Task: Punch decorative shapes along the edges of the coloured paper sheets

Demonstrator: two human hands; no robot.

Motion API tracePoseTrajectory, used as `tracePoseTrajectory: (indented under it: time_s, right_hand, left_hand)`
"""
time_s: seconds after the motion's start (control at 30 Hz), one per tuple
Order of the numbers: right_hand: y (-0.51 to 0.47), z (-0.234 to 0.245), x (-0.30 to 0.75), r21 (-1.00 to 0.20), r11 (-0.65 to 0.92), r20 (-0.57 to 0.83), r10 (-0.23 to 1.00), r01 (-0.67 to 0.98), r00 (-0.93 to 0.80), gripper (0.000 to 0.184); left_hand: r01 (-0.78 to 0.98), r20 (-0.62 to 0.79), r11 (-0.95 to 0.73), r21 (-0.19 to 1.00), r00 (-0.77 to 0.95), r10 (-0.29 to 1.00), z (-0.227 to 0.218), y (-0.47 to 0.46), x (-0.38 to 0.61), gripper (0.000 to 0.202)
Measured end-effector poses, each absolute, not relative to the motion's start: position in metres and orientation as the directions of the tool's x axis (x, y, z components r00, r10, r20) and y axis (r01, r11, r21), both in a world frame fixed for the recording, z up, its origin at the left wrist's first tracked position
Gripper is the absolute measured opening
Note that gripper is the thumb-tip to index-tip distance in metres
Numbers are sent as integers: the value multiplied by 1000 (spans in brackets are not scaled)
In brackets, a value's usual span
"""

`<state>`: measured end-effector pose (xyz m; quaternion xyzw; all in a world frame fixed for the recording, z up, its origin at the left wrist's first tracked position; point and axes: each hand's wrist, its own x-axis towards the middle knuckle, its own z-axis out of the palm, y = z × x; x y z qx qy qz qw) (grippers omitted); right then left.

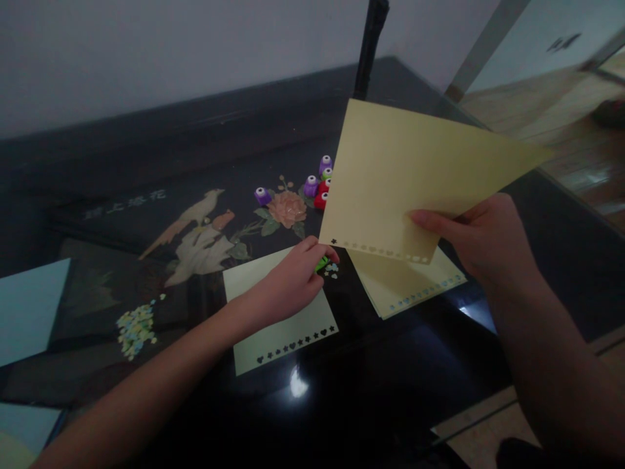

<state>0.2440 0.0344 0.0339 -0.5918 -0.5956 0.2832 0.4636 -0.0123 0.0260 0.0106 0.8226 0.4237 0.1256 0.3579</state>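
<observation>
My right hand [488,238] grips a yellow sheet of paper [400,169], thumb on its face, holding it tilted above the table. Small shapes are cut through the sheet's lower edge. Under my left hand [305,277], its fingers curled, shows part of a green craft punch [321,263]; the rest is hidden. Tiny paper cut-outs [333,268] lie beside it. Beneath that hand rests a pale green sheet [288,335] with hearts and stars cut along its near edge. Below the held sheet lie more yellow sheets [385,286], also with cut shapes.
Several purple, red and green craft punches [311,185] stand behind, with one purple punch [262,195] apart. A pile of paper cut-outs [137,329] and blue sheets [29,312] lie at the left. The glossy black table [342,404] bears a bird-and-flower picture. A black upright post [370,49] rises behind.
</observation>
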Motion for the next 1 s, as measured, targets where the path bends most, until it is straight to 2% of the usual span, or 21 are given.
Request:
tracePoseTrajectory:
  time_s: [0.13, 0.27, 0.47, 0.6, 0.8, 1.0]
  right_hand:
    - [34, 33, 245, -882, 153, 231, 965, 446, 124, 20]
    - [35, 31, 245, -885, 145, 225, 965, 442, 135, 21]
    - [35, 31, 245, -885, 153, 233, 963, 439, 133, 22]
    - [34, 33, 245, -884, 148, 230, 963, 444, 138, 22]
    - [34, 31, 245, -880, 159, 244, 960, 447, 138, 22]
    - [34, 31, 246, -884, 153, 241, 959, 442, 148, 22]
  left_hand:
    - [597, -81, -356, 719, 581, 809, 9, 24, -8, 39]
    - [602, -61, -336, 724, 542, 838, 11, 24, -8, 16]
    - [618, -21, -334, 712, 494, 869, 8, 30, -10, 12]
    - [614, -23, -331, 716, 495, 869, 4, 31, -10, 16]
    - [574, 0, -360, 735, 532, 847, 7, 32, -13, 36]
    - [532, -124, -201, 822, 512, 850, 21, 36, -21, 30]
